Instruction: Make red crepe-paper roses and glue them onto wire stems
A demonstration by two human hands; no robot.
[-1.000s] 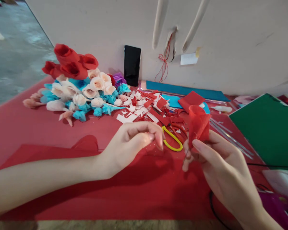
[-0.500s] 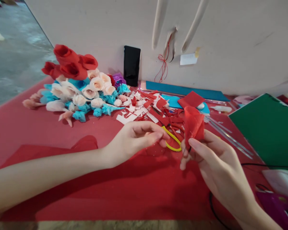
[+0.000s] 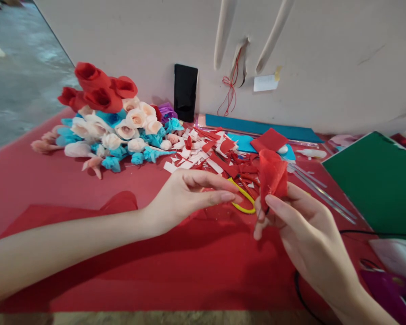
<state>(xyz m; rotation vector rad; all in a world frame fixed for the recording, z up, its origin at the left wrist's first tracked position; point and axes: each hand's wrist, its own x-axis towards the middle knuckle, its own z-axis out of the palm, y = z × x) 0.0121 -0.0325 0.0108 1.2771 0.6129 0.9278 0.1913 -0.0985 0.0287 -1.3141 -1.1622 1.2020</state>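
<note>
A small red paper flower, rolled into a cone, stands upright between the thumb and fingers of my right hand. A dark tip shows under its base. To its left is my left hand, thumb and forefinger stretched out with a gap between them and nothing held. Just behind those fingertips lie scissors with yellow handles; their blades are lost among red and white paper scraps. Beneath both hands spreads a large red sheet.
Finished paper flowers in red, cream and blue are heaped at the left. A black phone leans on the wall. Clear sticks and a green board lie on the right, near a purple device and black cable.
My left thumb and forefinger have straightened and parted slightly. My right hand and the red paper flower have stayed nearly still.
</note>
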